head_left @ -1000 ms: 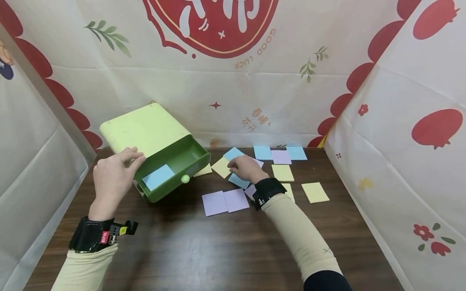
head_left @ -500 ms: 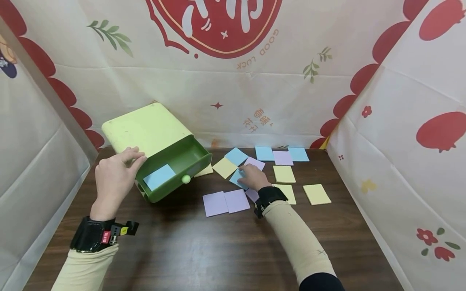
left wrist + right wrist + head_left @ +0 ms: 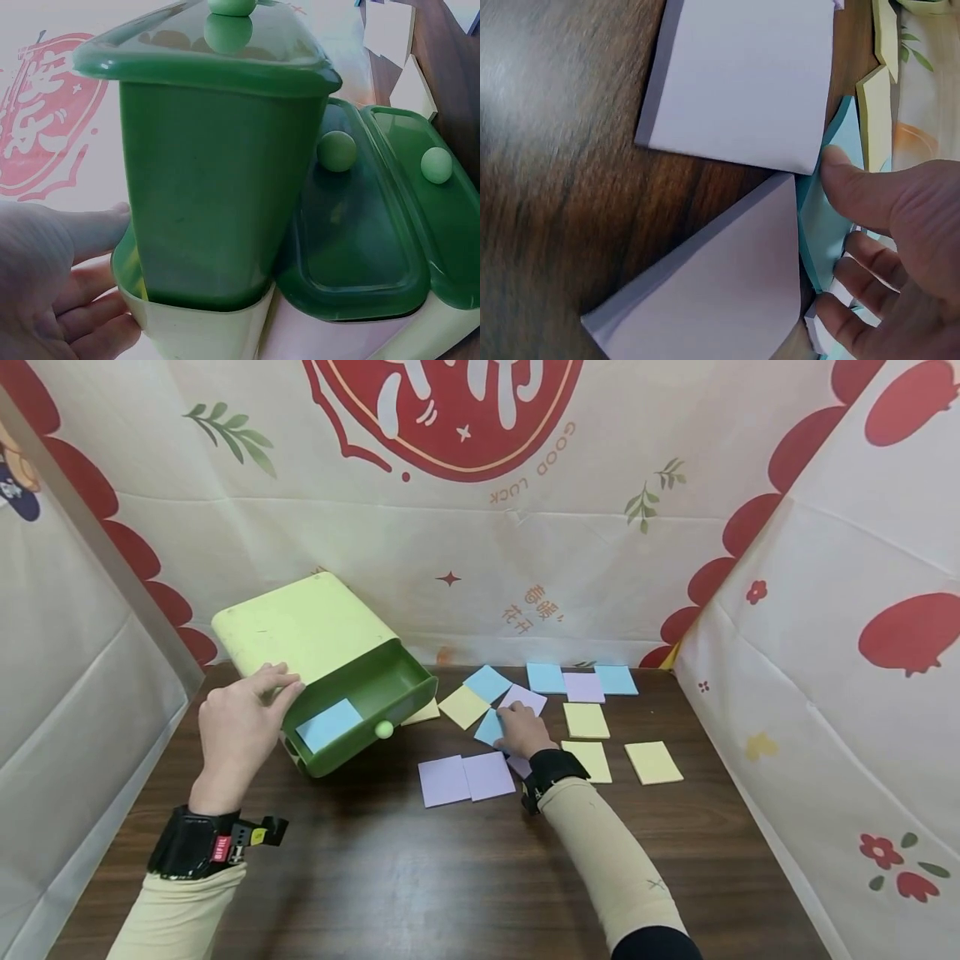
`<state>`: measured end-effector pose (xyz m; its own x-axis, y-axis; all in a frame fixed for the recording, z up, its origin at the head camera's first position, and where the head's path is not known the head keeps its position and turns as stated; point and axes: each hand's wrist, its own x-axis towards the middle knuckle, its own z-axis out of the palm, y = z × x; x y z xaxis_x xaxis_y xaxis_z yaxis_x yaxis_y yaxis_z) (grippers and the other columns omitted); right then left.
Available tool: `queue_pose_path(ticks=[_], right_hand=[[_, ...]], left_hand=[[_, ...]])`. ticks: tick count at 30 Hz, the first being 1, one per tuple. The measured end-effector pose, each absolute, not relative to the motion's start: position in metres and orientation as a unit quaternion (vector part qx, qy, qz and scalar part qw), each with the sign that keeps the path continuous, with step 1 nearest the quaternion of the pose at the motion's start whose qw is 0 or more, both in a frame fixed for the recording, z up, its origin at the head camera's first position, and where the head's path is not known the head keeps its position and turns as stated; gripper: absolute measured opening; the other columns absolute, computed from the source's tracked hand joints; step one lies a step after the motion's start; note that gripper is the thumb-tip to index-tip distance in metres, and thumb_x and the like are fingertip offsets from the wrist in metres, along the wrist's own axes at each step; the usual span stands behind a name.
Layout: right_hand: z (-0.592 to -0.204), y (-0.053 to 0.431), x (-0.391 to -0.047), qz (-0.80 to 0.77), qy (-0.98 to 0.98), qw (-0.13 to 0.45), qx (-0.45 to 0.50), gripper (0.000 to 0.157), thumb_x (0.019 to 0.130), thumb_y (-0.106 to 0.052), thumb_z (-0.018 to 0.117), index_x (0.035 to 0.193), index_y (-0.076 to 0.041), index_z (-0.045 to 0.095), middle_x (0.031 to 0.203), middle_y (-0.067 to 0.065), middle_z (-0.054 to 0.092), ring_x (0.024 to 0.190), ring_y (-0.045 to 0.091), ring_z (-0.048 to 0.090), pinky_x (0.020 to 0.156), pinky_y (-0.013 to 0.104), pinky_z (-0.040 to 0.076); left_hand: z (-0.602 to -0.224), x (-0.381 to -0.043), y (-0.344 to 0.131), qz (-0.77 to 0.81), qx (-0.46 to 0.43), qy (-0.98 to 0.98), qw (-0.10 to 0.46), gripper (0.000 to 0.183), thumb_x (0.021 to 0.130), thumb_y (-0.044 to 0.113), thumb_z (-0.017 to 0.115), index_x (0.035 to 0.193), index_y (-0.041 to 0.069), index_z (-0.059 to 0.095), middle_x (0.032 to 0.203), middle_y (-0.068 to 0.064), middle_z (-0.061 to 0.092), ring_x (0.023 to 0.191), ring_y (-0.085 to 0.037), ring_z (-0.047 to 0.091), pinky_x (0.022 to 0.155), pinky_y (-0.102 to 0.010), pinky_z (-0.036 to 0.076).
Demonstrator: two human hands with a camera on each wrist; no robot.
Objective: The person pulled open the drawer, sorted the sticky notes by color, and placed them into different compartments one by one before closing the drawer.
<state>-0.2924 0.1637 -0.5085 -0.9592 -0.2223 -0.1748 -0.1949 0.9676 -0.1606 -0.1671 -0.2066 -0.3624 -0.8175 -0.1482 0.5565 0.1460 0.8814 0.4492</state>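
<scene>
A light-green drawer box (image 3: 307,618) stands at the back left, its dark-green top drawer (image 3: 386,677) pulled out. Inside that drawer lies a blue sticky note pad (image 3: 330,725). My left hand (image 3: 238,727) holds the box by its front top edge; in the left wrist view, the thumb and fingers (image 3: 94,304) meet the rim beside the open drawer. My right hand (image 3: 523,731) is among the loose pads and pinches another blue sticky note pad (image 3: 829,206), thumb at one edge and fingertips at the other. Part of this pad is hidden under the hand.
On the brown table (image 3: 420,877), two purple pads (image 3: 465,778) lie in front of my right hand. Yellow pads (image 3: 652,762), blue pads (image 3: 545,678) and a purple pad (image 3: 583,687) spread behind and to the right. Printed cloth walls (image 3: 390,568) enclose the back and sides.
My right hand has come from above the yellow and far blue pads toward me and slightly right, onto the nearer blue pad. My left hand stays on the box.
</scene>
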Motion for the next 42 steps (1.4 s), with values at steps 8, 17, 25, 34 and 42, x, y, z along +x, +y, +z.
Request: queue_pose_path(ticks=[8,17,25,34,42], right_hand=[[-0.502,0.165,-0.287,-0.073,0.987,0.107,-0.099,0.073,0.08,-0.031,0.08,0.143,-0.012,0.049,0.141,0.016,0.047,0.125,0.035,0.048,0.102,0.051,0.041],[-0.495,0.164,-0.282,-0.05,0.985,0.138,-0.088,0.08,0.078,-0.035,0.082,0.145,-0.012,0.046,0.138,0.017,0.049,0.123,0.034,0.048,0.105,0.05,0.041],[-0.496,0.163,-0.284,-0.097,0.981,0.154,-0.062,0.076,0.074,-0.028,0.086,0.136,-0.005,0.049,0.133,0.018,0.047,0.117,0.03,0.049,0.099,0.045,0.047],[-0.493,0.161,-0.284,-0.134,0.979,0.145,-0.054,0.06,0.077,-0.018,0.084,0.124,-0.007,0.049,0.117,0.013,0.062,0.101,0.025,0.061,0.087,0.042,0.051],[-0.491,0.166,-0.284,-0.144,0.979,0.134,-0.042,0.054,0.087,-0.017,0.074,0.136,-0.009,0.052,0.128,0.014,0.062,0.112,0.028,0.06,0.096,0.047,0.049]], left_hand=[[-0.361,-0.167,-0.206,-0.247,0.002,-0.924,0.292,0.025,0.087,0.024,0.074,0.105,0.006,0.076,0.115,-0.016,0.071,0.102,-0.04,0.067,0.051,-0.033,0.028],[-0.362,-0.166,-0.207,-0.249,0.005,-0.924,0.289,0.025,0.087,0.024,0.074,0.105,0.007,0.077,0.116,-0.015,0.071,0.106,-0.039,0.067,0.052,-0.033,0.029],[-0.362,-0.166,-0.207,-0.253,0.005,-0.924,0.288,0.025,0.087,0.024,0.074,0.105,0.007,0.077,0.116,-0.015,0.07,0.107,-0.038,0.067,0.052,-0.032,0.029],[-0.362,-0.165,-0.208,-0.251,0.003,-0.923,0.291,0.024,0.087,0.023,0.074,0.104,0.007,0.077,0.115,-0.015,0.071,0.107,-0.038,0.067,0.051,-0.032,0.03],[-0.363,-0.166,-0.208,-0.254,0.001,-0.923,0.291,0.024,0.087,0.024,0.074,0.104,0.007,0.077,0.115,-0.015,0.071,0.104,-0.038,0.067,0.048,-0.032,0.028]])
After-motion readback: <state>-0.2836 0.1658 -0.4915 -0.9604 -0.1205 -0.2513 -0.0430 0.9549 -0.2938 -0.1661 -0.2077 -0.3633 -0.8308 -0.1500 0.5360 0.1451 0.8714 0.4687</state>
